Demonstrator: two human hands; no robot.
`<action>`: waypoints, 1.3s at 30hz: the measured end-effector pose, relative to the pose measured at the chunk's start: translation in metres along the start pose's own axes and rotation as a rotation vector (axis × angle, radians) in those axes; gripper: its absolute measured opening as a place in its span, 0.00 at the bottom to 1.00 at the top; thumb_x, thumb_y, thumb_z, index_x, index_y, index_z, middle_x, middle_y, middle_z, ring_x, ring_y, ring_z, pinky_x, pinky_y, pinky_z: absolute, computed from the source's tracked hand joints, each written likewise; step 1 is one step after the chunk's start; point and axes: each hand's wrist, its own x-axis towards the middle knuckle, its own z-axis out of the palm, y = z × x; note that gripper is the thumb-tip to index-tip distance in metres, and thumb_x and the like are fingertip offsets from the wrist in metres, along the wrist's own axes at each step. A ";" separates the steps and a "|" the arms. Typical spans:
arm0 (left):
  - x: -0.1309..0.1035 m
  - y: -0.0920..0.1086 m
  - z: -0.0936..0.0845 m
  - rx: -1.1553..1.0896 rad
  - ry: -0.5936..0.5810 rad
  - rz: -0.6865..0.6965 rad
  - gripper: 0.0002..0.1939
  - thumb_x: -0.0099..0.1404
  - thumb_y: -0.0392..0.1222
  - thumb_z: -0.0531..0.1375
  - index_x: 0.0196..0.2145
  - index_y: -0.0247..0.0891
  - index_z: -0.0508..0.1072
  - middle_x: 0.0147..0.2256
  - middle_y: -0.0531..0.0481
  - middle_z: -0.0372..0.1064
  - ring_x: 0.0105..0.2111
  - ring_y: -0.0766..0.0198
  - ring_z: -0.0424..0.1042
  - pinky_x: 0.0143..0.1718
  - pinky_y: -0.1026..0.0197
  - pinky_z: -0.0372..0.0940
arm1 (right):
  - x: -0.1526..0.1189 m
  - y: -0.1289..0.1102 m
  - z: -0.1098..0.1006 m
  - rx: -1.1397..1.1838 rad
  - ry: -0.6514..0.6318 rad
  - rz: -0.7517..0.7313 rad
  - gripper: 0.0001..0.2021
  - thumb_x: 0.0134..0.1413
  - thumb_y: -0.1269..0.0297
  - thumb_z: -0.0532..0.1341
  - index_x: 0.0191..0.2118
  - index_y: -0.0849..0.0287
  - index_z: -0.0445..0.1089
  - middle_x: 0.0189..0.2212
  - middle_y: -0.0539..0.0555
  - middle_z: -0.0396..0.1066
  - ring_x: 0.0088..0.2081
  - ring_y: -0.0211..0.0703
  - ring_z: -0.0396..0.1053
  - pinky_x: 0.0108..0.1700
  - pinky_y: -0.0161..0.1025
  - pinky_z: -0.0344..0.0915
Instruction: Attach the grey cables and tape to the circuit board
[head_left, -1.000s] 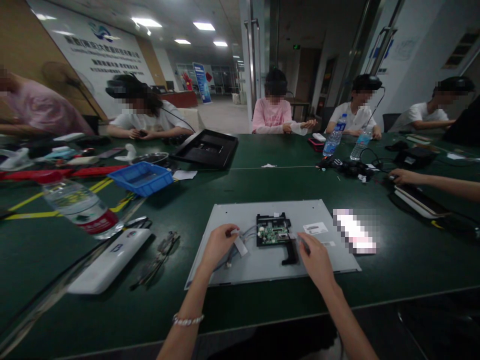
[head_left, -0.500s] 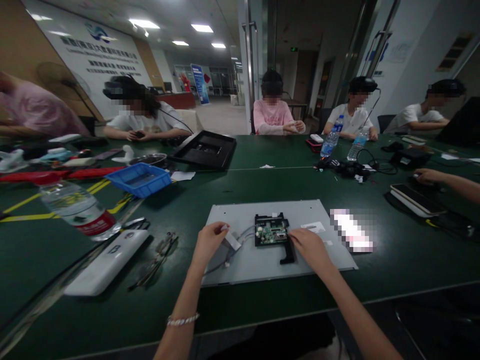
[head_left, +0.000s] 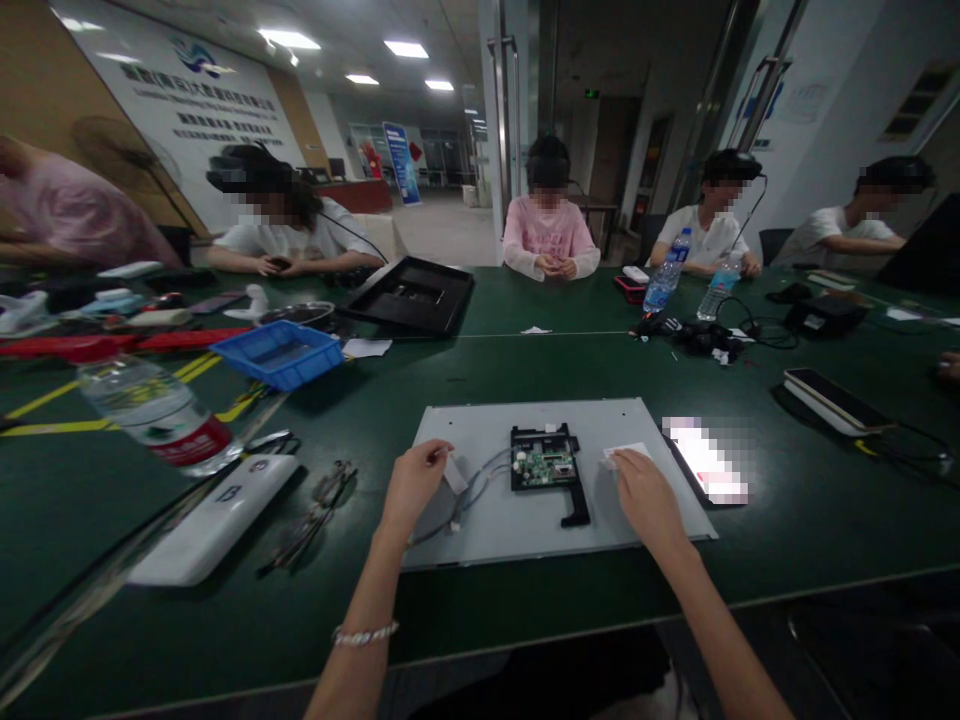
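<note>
Green board [head_left: 546, 468] lies between both hands, touching neither. Left hand [head_left: 415, 483] pinches a white strip [head_left: 454, 476]; right hand [head_left: 646, 492] hovers low, grip unclear.

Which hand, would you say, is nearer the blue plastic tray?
Left: the left hand is in front of the tray, to its right; the right hand is farther right.

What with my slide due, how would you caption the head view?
Left hand holding white strip, right hand at white label, circuit board between.
</note>
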 end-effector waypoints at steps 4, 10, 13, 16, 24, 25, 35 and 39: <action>0.000 0.001 0.003 -0.005 -0.040 -0.006 0.14 0.60 0.41 0.50 0.37 0.40 0.74 0.38 0.49 0.74 0.36 0.58 0.72 0.40 0.62 0.63 | 0.018 -0.001 -0.006 0.102 0.025 -0.021 0.18 0.58 0.69 0.48 0.51 0.62 0.67 0.49 0.58 0.68 0.52 0.45 0.63 0.56 0.46 0.57; 0.000 -0.001 0.007 0.005 -0.031 0.025 0.15 0.60 0.38 0.49 0.40 0.39 0.72 0.38 0.49 0.73 0.36 0.59 0.71 0.41 0.61 0.62 | 0.076 -0.029 0.001 0.197 -0.114 -0.185 0.17 0.58 0.63 0.52 0.52 0.58 0.67 0.48 0.58 0.69 0.51 0.44 0.64 0.55 0.45 0.58; -0.001 -0.001 0.007 0.007 -0.017 0.036 0.14 0.59 0.37 0.49 0.39 0.39 0.71 0.35 0.50 0.73 0.34 0.59 0.71 0.39 0.62 0.62 | 0.099 -0.041 0.011 0.136 -0.215 -0.198 0.16 0.58 0.63 0.54 0.49 0.58 0.69 0.47 0.58 0.71 0.49 0.44 0.65 0.54 0.43 0.57; -0.003 0.002 0.006 0.033 -0.010 0.053 0.13 0.59 0.37 0.49 0.38 0.39 0.71 0.33 0.50 0.72 0.32 0.60 0.71 0.37 0.62 0.61 | 0.110 -0.043 0.019 0.087 -0.273 -0.208 0.12 0.57 0.64 0.55 0.44 0.57 0.72 0.43 0.57 0.72 0.47 0.42 0.67 0.51 0.38 0.59; -0.003 0.019 0.007 0.069 -0.026 0.137 0.12 0.59 0.35 0.48 0.37 0.38 0.69 0.33 0.48 0.70 0.35 0.58 0.70 0.39 0.60 0.61 | 0.111 -0.043 0.034 0.044 -0.240 -0.171 0.12 0.58 0.70 0.53 0.39 0.56 0.74 0.40 0.54 0.73 0.44 0.41 0.68 0.47 0.34 0.59; -0.003 0.020 0.007 0.070 -0.032 0.151 0.12 0.59 0.34 0.48 0.36 0.38 0.69 0.33 0.48 0.70 0.35 0.58 0.70 0.39 0.60 0.61 | 0.111 -0.043 0.033 0.041 -0.224 -0.160 0.13 0.58 0.70 0.52 0.40 0.56 0.73 0.41 0.54 0.73 0.45 0.41 0.67 0.48 0.34 0.59; -0.004 0.021 0.010 0.088 -0.052 0.241 0.11 0.58 0.31 0.49 0.35 0.37 0.69 0.36 0.47 0.66 0.39 0.58 0.68 0.44 0.56 0.62 | 0.109 -0.006 0.026 0.020 -0.143 0.003 0.13 0.58 0.71 0.51 0.41 0.58 0.73 0.43 0.56 0.71 0.46 0.42 0.65 0.49 0.35 0.57; -0.001 0.018 0.014 0.081 -0.011 0.235 0.17 0.58 0.31 0.50 0.45 0.36 0.67 0.43 0.44 0.65 0.47 0.55 0.65 0.51 0.53 0.59 | 0.107 0.002 0.033 0.034 -0.174 -0.002 0.14 0.57 0.71 0.52 0.44 0.58 0.72 0.45 0.55 0.71 0.47 0.41 0.65 0.49 0.35 0.57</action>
